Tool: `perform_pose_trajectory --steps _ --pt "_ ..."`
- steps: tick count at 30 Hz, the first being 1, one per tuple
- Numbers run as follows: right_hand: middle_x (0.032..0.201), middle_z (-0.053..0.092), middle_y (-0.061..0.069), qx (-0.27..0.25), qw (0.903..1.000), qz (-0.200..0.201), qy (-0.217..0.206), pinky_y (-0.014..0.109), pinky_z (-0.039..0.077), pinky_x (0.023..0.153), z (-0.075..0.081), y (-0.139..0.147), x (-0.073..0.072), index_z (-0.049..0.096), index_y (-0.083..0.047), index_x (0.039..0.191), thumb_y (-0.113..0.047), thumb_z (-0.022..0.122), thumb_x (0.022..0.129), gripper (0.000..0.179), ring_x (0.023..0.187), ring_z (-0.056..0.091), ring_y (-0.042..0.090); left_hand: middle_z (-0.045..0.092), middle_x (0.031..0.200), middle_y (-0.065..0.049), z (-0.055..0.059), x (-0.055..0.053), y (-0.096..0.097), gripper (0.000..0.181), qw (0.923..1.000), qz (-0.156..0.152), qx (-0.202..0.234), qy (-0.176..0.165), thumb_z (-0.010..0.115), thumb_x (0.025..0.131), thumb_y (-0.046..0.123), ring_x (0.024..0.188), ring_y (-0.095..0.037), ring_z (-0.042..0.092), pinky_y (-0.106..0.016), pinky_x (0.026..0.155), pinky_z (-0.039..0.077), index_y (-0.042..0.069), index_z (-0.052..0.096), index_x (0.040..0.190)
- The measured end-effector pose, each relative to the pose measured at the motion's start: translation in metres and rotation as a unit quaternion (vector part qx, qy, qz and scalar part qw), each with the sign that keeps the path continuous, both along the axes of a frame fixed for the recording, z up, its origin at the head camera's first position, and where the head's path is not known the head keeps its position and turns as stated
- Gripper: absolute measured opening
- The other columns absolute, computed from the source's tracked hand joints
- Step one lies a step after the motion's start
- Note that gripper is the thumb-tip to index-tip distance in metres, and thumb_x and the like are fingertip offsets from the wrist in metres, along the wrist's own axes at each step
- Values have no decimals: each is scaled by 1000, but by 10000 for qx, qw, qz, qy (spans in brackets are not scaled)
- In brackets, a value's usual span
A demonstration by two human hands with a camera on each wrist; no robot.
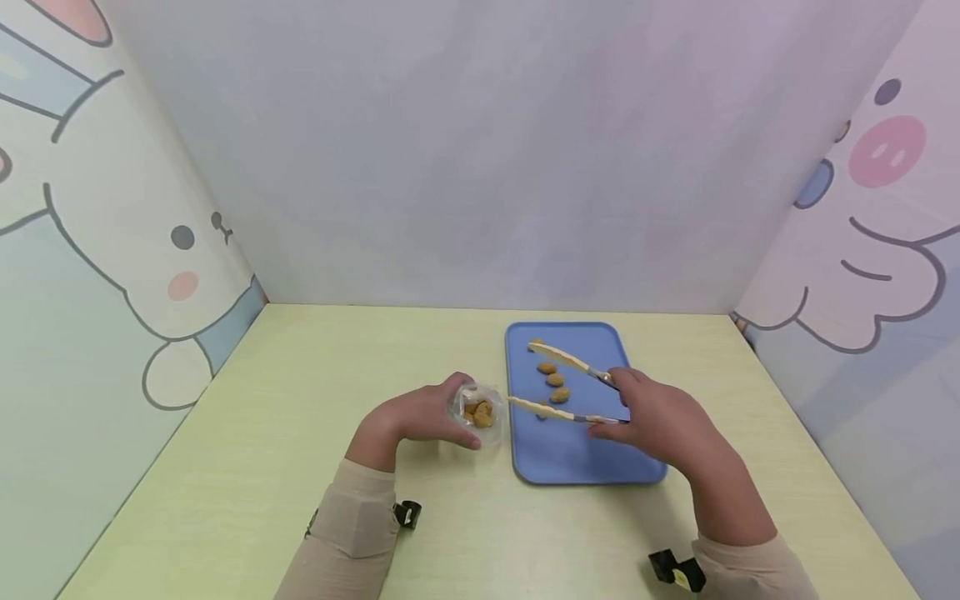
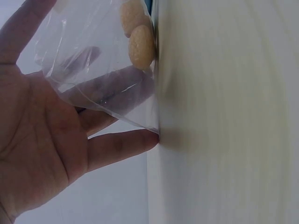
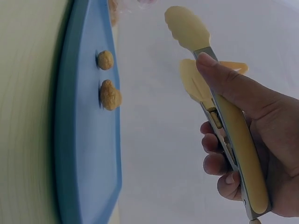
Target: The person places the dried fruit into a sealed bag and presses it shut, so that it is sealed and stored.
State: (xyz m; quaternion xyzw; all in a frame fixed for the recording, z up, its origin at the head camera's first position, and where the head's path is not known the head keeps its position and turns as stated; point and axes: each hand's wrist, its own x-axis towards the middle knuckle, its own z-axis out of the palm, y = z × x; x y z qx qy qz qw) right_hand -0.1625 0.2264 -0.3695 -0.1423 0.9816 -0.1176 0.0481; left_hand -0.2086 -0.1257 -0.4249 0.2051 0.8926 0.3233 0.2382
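Note:
My left hand holds a clear plastic bag on the table, thumb on one side and fingers on the other. Several brown, walnut-like pieces lie inside the bag. My right hand grips food tongs with cream-coloured tips, above the blue tray. The tongs' two arms stand apart, and I see nothing between the tips. Several more brown pieces lie loose in a rough line on the tray; the tongs partly cover some of them in the head view.
The pale yellow table runs back to a plain whitish wall. Side panels with cartoon animals, a rabbit on the left and a pig on the right, border it. The tray has a low raised rim.

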Motion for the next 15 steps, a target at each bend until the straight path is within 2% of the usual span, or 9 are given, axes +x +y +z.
perform_pose_trajectory --steps 6,11,15 --pt "107 63 8 -3 9996 -191 -213 38 48 64 -2 4 -4 51 -9 126 -87 62 62 102 83 61 17 60 109 7 -1 0 0 91 10000 4 -16 -28 82 67 59 101 -14 56 -40 91 44 27 36 139" --pt "110 63 12 -7 9989 -289 -372 43 50 69 -3 7 -5 46 -2 136 -85 64 62 112 92 62 23 60 109 7 -2 0 -1 91 10000 0 -7 -22 81 67 60 101 -14 56 -40 91 44 27 36 139" --pt "124 60 19 22 9980 -360 -522 50 51 78 -4 9 -6 39 2 142 -83 66 64 118 104 62 32 60 108 7 -2 0 -1 92 10000 9 -25 20 82 67 59 101 -14 56 -40 91 44 27 36 140"
